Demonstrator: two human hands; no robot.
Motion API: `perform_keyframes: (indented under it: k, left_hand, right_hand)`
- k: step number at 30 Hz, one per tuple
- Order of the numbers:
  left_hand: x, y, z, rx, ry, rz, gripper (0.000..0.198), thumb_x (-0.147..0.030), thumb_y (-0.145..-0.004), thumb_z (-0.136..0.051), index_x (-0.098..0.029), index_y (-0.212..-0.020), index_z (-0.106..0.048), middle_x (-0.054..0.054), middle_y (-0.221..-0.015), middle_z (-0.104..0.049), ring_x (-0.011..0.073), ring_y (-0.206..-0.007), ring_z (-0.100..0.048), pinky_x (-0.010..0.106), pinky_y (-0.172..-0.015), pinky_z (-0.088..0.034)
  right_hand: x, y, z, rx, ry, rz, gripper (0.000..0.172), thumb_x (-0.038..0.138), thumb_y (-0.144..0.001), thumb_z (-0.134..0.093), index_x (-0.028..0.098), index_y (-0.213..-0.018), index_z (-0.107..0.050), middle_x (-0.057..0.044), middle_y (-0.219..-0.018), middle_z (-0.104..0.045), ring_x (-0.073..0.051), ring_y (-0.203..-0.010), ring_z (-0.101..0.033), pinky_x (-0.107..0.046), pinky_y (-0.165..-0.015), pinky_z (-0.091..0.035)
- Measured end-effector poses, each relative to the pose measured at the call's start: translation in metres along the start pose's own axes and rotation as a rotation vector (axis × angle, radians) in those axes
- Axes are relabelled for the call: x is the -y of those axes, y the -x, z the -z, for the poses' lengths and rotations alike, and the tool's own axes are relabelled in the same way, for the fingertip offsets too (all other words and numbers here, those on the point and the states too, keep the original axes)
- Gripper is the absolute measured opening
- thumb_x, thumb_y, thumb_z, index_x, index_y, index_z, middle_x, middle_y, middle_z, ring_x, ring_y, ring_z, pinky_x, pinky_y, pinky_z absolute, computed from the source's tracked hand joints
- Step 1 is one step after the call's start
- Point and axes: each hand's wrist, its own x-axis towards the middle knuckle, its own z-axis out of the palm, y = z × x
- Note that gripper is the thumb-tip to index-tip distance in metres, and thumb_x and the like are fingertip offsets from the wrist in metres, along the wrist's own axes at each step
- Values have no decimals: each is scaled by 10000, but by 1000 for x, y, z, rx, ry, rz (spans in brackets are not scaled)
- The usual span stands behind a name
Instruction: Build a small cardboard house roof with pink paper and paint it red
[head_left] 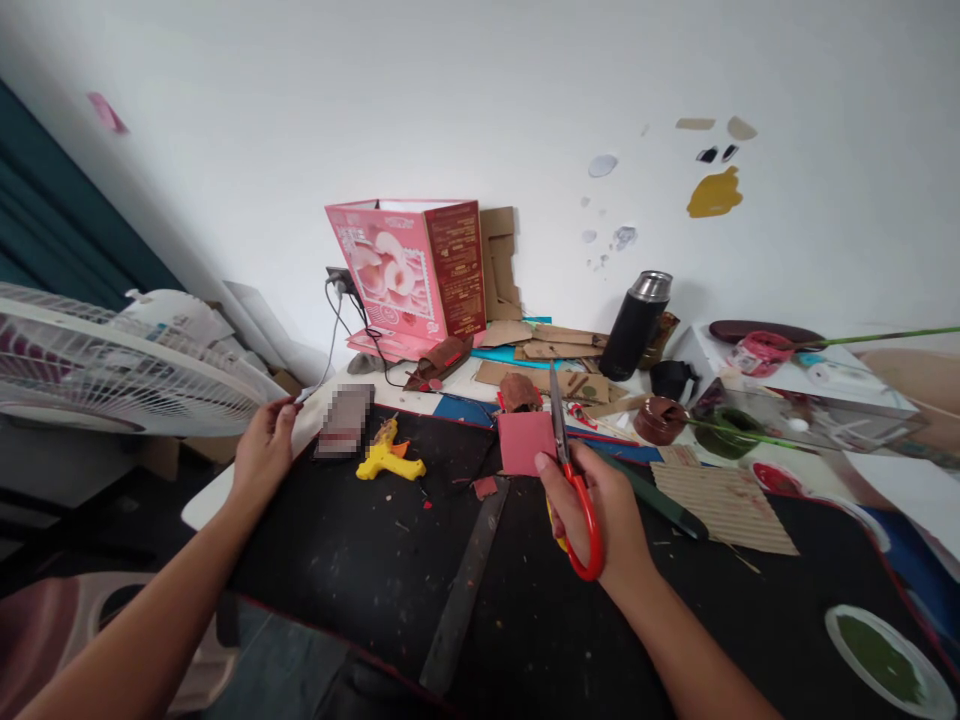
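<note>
My right hand [600, 510] is closed round red-handled scissors [574, 480] with the blades pointing up and away. Its thumb and fingers also pinch a small red paper square [523, 440]. Out at the table's left edge, my left hand [262, 450] has its fingers curled together in a pinch near a small scrap, and what it holds is too small to make out. A yellow glue gun [386, 458] lies between the two hands on the black mat [360, 560].
A metal ruler [466, 585] lies on the mat. A pink box [409, 265], cardboard pieces [555, 345], a black flask [636, 325], corrugated card [724, 505] and paint dishes [881, 660] crowd the back and right. A white fan [112, 365] stands left.
</note>
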Motion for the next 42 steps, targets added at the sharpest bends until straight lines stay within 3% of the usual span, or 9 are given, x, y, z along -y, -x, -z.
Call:
perform_keyframes:
  k: [7,18,23,27,29,32,37,42]
  left_hand:
    - [-2,-1,-1,-8,-22,-4,496,-495,-999,-417,-179,-1290,-665,168,-1282,-774,361,-1270,-688,512,-1118,-504]
    - [-4,0,-1,32,-22,-31,587,-534,-996,-377,-145,-1357,-629,150,-1153,-782,304,-1040,-750,450,-1010,-559]
    - [-2,6,5,114,-42,-17,781,-637,-948,-408,-85,-1480,-556,182,-1181,-772,359,-1108,-731,512,-1028,-543]
    - [4,20,9,263,-75,-68,1031,-786,-816,-530,-78,-1564,-476,181,-1207,-761,351,-954,-746,498,-904,-591]
    - [10,26,8,328,-151,-187,1107,-805,-749,-603,-75,-1571,-467,210,-1256,-745,386,-1042,-731,513,-949,-575]
    - [16,29,3,323,-290,-336,1084,-777,-744,-644,-69,-1552,-498,274,-1352,-697,463,-1250,-653,557,-1072,-503]
    - [17,26,-5,280,-373,-349,1029,-755,-804,-608,-73,-1565,-485,293,-1339,-690,489,-1257,-639,585,-1067,-494]
    - [18,18,-4,280,-351,-328,1005,-730,-812,-588,-68,-1561,-489,273,-1279,-721,463,-1206,-668,561,-1044,-516]
  right_hand:
    - [2,0,1,32,20,43,318,541,-978,-678,232,-912,-637,60,-508,-556,-148,-352,-568,-216,-371,-429]
    - [3,1,3,18,68,87,295,508,-985,-678,226,-903,-645,67,-480,-549,-148,-350,-574,-214,-386,-429]
    - [-2,-2,2,3,44,72,301,518,-985,-673,223,-924,-659,61,-503,-560,-149,-351,-572,-217,-383,-442]
    - [-2,-3,1,5,53,69,304,522,-984,-667,222,-935,-667,58,-503,-562,-154,-352,-576,-219,-381,-441]
    - [0,-2,1,13,62,73,306,525,-981,-665,223,-933,-663,60,-492,-558,-157,-351,-580,-219,-382,-442]
    - [2,-2,1,21,84,73,309,529,-975,-665,227,-909,-647,63,-470,-549,-157,-340,-573,-218,-380,-431]
    - [1,-2,3,17,157,91,331,550,-971,-664,225,-913,-659,60,-448,-541,-167,-343,-574,-229,-399,-425]
    - [-2,-3,3,19,210,110,348,560,-977,-656,214,-972,-692,46,-482,-572,-171,-357,-580,-237,-419,-429]
